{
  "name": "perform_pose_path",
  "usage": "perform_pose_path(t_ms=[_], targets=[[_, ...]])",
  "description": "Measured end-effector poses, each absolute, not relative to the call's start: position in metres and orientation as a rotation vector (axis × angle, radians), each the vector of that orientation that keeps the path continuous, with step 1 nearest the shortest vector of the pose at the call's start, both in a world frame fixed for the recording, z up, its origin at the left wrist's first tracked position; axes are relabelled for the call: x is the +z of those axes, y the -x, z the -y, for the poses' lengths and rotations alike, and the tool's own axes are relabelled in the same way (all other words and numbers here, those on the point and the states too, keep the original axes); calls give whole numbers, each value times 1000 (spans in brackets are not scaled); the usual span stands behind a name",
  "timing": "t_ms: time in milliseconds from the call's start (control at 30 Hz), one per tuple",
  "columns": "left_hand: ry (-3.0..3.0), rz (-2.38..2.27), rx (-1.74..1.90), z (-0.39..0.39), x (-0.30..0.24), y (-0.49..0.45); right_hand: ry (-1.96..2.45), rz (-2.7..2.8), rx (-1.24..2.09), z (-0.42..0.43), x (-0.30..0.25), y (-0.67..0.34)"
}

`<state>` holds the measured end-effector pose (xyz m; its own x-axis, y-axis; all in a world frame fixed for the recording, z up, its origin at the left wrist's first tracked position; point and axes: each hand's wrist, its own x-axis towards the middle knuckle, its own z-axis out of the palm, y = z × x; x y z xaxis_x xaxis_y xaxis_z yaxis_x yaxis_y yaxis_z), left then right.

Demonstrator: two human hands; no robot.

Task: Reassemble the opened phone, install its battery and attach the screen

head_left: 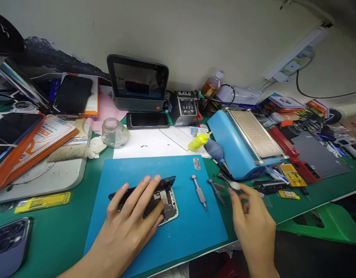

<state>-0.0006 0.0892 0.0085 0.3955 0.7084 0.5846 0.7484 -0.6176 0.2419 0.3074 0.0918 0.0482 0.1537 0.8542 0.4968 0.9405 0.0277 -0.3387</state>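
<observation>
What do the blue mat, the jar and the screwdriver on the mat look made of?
Blue mat: likely silicone or rubber; matte, lies flat, rounded corners.
Jar: clear glass, you can see through it and it glints.
Screwdriver: metal by its silver-grey sheen and knurled-looking grip; alloy unclear.

Both hands, left [131, 222] and right [254, 227], are bare (no gloves, rings or sleeves showing).

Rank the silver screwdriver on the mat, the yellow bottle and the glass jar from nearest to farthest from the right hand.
From the right hand:
1. Silver screwdriver, just to its left on the blue mat.
2. Yellow bottle, farther back, beside the blue machine.
3. Glass jar, far back-left.
</observation>
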Motion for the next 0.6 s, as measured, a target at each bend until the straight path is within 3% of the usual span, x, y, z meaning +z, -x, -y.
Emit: perform_pose_path(t_ms=[67,133,267,600], targets=[[2579,1344,-1000,-90,9,1,1648,1372,-30,-89,50,-278],[2573,1349,-982,-90,10,1,1374,1118,355,-88,51,-244],[2554,1355,-970,-90,12,1,1291,1037,728,-90,45,-187],[2544,1373,-900,-91,16,3,1350,1211,720,-85,26,-170]])
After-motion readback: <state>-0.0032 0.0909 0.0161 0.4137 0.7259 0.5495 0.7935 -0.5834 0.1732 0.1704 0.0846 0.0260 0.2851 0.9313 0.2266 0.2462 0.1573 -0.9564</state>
